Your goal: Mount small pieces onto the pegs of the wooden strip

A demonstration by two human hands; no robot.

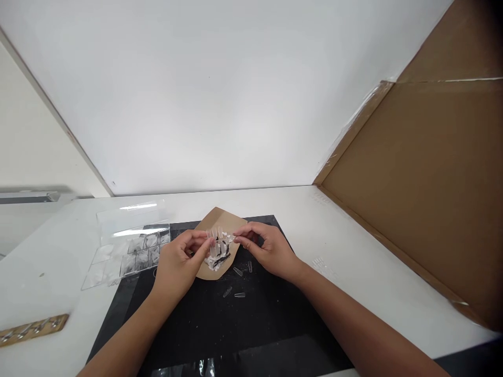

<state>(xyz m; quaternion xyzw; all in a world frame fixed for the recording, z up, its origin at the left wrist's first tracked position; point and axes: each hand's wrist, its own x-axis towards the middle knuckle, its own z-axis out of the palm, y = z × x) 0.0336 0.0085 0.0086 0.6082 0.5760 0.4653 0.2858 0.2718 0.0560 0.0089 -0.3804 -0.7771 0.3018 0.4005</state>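
My left hand is closed, thumb and fingertips pinching a strip of clear false nail tips that stands up above a piece of brown paper. Just right of the strip, my right hand has its thumb and forefinger brought together; what they pinch, if anything, is too small to make out. White and black scraps lie in a heap on the paper beneath both hands. Several loose clear nail tips are scattered on the black mat nearer to me.
Left of the hands stands a clear compartment box filled with clear pieces, its lid raised. A wooden strip with metal fittings lies at the far left. Small clear pieces rest on the white table right of the mat. Brown cardboard borders the right side.
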